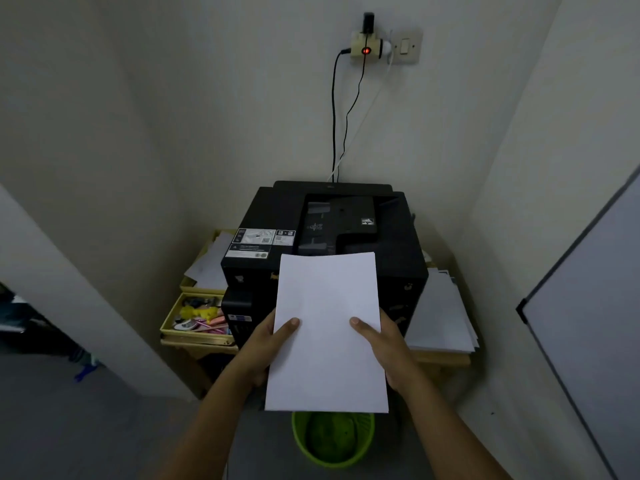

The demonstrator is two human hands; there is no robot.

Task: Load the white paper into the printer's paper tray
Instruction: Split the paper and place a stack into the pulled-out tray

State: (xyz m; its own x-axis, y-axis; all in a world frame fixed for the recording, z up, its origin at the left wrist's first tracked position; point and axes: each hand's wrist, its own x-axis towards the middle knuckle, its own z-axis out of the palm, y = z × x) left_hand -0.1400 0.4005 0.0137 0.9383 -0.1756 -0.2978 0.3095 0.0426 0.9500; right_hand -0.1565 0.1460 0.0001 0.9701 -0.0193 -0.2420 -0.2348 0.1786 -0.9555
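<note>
A stack of white paper (pixel 327 327) is held flat in front of me, over the front of the black printer (pixel 277 209). My left hand (pixel 266 344) grips its left edge with the thumb on top. On the right edge, my right hand (pixel 384 344) grips the same way. The printer stands on a wooden table against the wall. Its top shows a document feeder (pixel 341 216) and a rear flap (pixel 332 186). The paper hides the printer's front, so I cannot see a front paper tray.
A yellow organiser (pixel 173 315) with small stationery sits left of the printer, loose sheets (pixel 441 313) lie to its right. A green basket (pixel 301 448) stands on the floor below the paper. Cables (pixel 334 116) run up to a wall socket. A whiteboard (pixel 588 323) leans at right.
</note>
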